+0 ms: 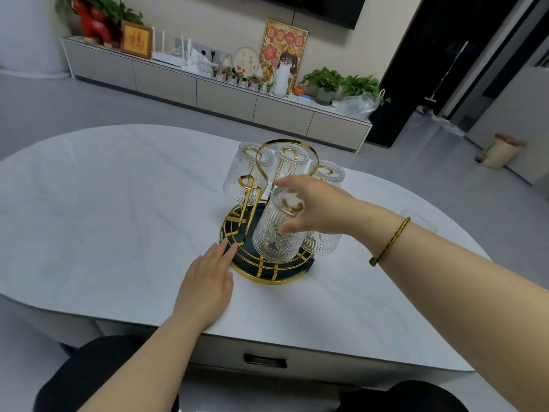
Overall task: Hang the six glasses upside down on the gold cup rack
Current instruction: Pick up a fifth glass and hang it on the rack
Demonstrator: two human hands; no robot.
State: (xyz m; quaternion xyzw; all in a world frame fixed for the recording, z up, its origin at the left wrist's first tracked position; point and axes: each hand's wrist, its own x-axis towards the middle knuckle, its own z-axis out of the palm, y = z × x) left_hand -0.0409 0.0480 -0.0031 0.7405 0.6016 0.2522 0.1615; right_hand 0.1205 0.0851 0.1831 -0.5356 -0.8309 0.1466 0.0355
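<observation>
The gold cup rack [269, 270] with its dark round base stands at the middle of the white table. Several ribbed glasses hang upside down on it: one at the far left [243, 173], one at the back [289, 165], one at the far right [326, 173], and one low on the right [322, 243] behind my forearm. My right hand [315, 203] grips the bottom of a front glass [274, 233], inverted over a front prong. A bare gold prong [248, 185] stands to its left. My left hand [208, 281] lies flat, fingertips touching the rack's base rim. Another glass [419, 220] stands on the table to the right.
The table's near edge [267, 340] has a drawer handle below it. A long low cabinet [208, 87] with plants, frames and ornaments runs along the far wall. A small bin [502, 150] stands on the floor at the right.
</observation>
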